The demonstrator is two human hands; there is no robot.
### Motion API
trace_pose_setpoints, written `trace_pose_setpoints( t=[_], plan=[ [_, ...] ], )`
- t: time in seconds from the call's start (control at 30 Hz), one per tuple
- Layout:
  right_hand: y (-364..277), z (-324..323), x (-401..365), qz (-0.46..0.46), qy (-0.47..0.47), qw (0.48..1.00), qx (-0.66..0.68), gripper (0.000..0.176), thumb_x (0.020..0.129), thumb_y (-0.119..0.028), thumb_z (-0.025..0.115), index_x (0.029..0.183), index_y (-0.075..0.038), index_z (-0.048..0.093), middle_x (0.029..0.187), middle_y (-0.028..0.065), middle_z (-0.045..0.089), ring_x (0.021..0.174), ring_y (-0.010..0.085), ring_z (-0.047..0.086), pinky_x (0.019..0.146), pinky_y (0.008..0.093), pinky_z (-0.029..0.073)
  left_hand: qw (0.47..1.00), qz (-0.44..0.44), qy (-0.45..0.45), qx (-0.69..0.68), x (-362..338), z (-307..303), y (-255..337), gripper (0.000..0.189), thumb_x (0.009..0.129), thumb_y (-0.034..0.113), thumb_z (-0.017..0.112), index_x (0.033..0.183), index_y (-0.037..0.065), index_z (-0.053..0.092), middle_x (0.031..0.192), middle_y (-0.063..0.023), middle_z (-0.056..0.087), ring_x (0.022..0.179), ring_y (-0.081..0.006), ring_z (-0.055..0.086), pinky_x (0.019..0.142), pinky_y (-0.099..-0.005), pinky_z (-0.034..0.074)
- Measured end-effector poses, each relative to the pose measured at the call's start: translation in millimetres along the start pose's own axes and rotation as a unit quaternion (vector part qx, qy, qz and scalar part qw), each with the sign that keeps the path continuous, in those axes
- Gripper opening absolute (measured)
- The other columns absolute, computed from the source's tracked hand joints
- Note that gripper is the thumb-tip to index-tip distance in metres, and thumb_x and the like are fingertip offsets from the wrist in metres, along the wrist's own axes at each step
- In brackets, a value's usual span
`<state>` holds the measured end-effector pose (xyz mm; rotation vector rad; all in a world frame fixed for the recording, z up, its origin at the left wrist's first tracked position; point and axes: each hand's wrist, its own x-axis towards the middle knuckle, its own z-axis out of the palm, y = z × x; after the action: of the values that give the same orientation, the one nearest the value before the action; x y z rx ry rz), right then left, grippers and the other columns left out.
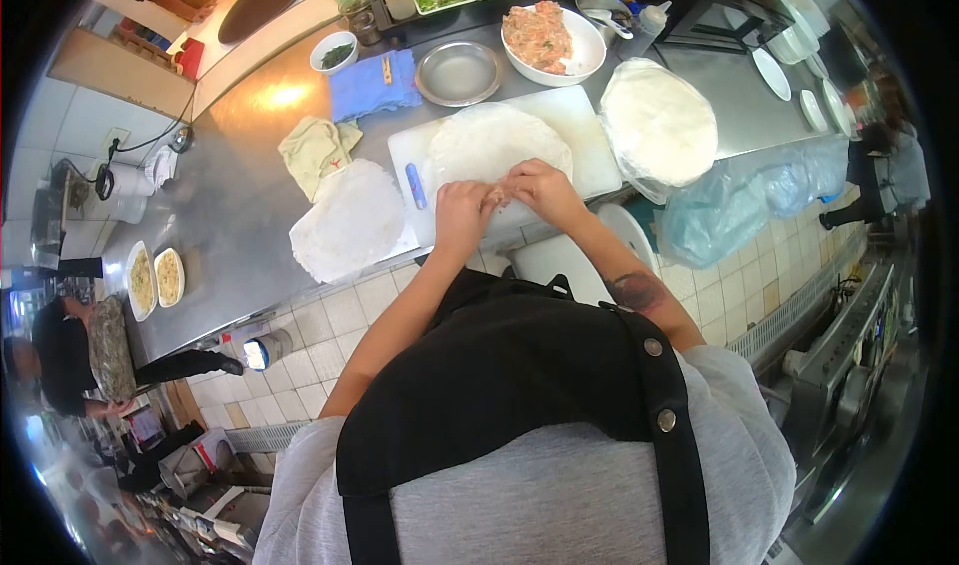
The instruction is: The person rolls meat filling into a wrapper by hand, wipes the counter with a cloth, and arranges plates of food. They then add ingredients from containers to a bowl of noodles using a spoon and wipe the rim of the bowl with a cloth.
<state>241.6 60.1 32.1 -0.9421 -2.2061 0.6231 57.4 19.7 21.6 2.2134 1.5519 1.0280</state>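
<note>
A thin round white wrapper sheet (499, 140) lies on the white cutting board (596, 160) in front of me. At its near edge is a small lump of pinkish meat filling (497, 197). My left hand (463, 208) has its fingers closed at the left side of this lump. From the right, my right hand (542, 189) closes its fingertips on the other side; the near edge of the sheet is partly hidden under both hands. A blue-handled knife (416, 186) lies on the board, left of the sheet.
Another wrapper sheet (352, 223) lies left of the board, and a wrapper stack (659, 125) in plastic lies right. Behind are a metal dish (459, 73), a bowl of meat filling (539, 40) and a blue cloth (375, 85). Other people stand at far left and right.
</note>
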Motion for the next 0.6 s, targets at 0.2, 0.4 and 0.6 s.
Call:
trace_pose_setpoints(
  t=[0.2, 0.4, 0.6],
  plan=[
    [1.4, 0.3, -6.5, -0.025, 0.024, 0.999, -0.041, 0.009, 0.072, -0.010, 0.066, 0.080, -0.005, 0.066, 0.088, 0.0060, 0.061, 0.086, 0.0255, 0.057, 0.076, 0.0353, 0.047, 0.998, -0.040, -0.046, -0.001, 9.2, -3.2, 5.5, 0.023, 0.064, 0.010, 0.072, 0.085, 0.004, 0.067, 0.084, -0.0079, 0.065, 0.085, -0.0274, 0.058, 0.080, -0.0380, 0.041],
    [2.6, -3.1, 1.1, 0.044, 0.042, 0.996, 0.061, 0.021, 0.069, -0.012, 0.070, 0.087, -0.004, 0.063, 0.095, 0.0091, 0.058, 0.094, 0.0287, 0.054, 0.080, 0.0386, 0.044, 0.998, 0.020, -0.039, -0.049, 18.3, 12.7, 1.7, 0.026, 0.059, 0.007, 0.073, 0.085, 0.003, 0.066, 0.078, -0.0111, 0.063, 0.077, -0.0305, 0.059, 0.070, -0.0396, 0.046],
    [15.0, -8.4, 0.1, 0.000, -0.033, 0.999, -0.012, 0.024, 0.067, -0.012, 0.071, 0.089, -0.005, 0.063, 0.091, 0.0101, 0.058, 0.088, 0.0296, 0.055, 0.077, 0.0396, 0.044, 0.999, 0.029, -0.041, -0.015, 23.6, 19.8, 0.5, 0.021, 0.060, 0.004, 0.072, 0.079, 0.001, 0.066, 0.072, -0.0130, 0.061, 0.071, -0.0310, 0.059, 0.066, -0.0392, 0.047]
  ],
)
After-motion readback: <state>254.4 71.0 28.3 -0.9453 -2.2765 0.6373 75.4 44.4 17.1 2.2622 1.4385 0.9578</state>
